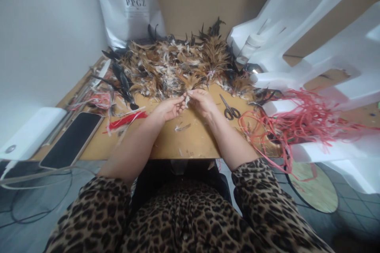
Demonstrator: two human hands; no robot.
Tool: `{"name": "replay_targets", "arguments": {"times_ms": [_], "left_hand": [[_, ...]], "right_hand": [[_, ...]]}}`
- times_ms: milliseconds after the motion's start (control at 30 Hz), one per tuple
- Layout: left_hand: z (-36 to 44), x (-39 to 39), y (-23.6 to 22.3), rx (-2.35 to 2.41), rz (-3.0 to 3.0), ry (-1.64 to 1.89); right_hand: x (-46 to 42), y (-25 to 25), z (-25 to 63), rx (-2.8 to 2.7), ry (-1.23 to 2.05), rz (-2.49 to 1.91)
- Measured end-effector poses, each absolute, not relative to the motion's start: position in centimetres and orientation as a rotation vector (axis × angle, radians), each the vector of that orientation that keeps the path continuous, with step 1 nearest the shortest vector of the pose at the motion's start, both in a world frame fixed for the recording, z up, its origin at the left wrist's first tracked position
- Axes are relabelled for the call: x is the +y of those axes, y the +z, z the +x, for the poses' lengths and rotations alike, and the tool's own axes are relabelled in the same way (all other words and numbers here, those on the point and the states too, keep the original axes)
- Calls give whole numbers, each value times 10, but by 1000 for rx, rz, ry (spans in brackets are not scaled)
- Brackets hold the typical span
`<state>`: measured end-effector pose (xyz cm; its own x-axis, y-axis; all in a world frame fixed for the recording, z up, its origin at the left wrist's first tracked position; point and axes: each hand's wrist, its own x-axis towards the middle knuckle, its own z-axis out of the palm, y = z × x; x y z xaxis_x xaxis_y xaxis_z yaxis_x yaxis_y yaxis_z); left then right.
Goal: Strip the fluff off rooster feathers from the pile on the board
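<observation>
My left hand (172,108) and my right hand (202,101) meet at the front of a feather heap, fingertips pinched close together. Between them is a small whitish feather piece (187,101), gripped by both hands; its fine detail is blurred. Just beyond my fingers, a tuft of brown feathers (190,82) fans out, and I cannot tell whether it joins the held piece. The large heap of brown, white and black feathers (169,63) spreads across the back of the table. Dark-handled scissors (230,109) lie right of my right hand, blades apart.
Red strips (126,120) lie left; a tangle of pinkish-red ribbon (308,116) hangs over white foam pieces (329,152) at right. A phone (71,140) and white power strip (32,132) sit left. Behind stand a printed white bag (133,12) and a bottle (249,49).
</observation>
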<state>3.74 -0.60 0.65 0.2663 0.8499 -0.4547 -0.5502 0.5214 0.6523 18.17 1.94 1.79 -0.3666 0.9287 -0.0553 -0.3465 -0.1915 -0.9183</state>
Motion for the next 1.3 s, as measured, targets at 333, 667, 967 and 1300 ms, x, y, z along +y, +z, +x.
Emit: {"name": "replay_targets", "arguments": {"times_ms": [333,667,967,1300], "left_hand": [[40,-6,11,791,316,1116],[50,-10,12,976,830,1397],[54,-15,15,1168,1349,1613],[50,-16,20,1136,1181,1349]], "right_hand": [[21,15,181,-1068,1682,-778],[22,18,182,-920,1766,-831],[21,17,182,-938,1819,-910],[29,9,190,-1177,1798,-1060]]}}
